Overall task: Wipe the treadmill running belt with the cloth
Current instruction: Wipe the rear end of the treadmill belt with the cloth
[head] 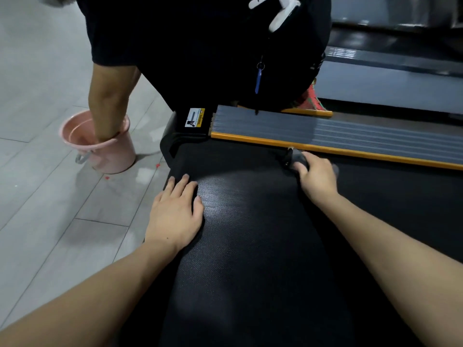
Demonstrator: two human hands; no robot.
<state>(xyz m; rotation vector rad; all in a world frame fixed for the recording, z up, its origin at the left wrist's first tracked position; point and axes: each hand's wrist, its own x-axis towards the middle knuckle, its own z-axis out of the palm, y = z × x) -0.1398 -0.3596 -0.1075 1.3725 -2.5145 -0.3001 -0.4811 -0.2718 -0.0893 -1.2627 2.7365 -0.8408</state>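
Observation:
The black textured running belt (250,234) fills the middle of the view. My left hand (175,211) lies flat on the belt near its left edge, fingers straight. My right hand (317,175) is farther along the belt, close to the side rail, and grips a small dark grey cloth (298,157) that it presses onto the belt. Most of the cloth is hidden under my fingers.
A grey ribbed side rail with orange trim (350,136) runs along the belt's far side. Another person in black (200,46) crouches beyond the belt's end, one hand in a pink bucket (110,151) on the grey tiled floor (50,209). Another treadmill (400,71) stands behind.

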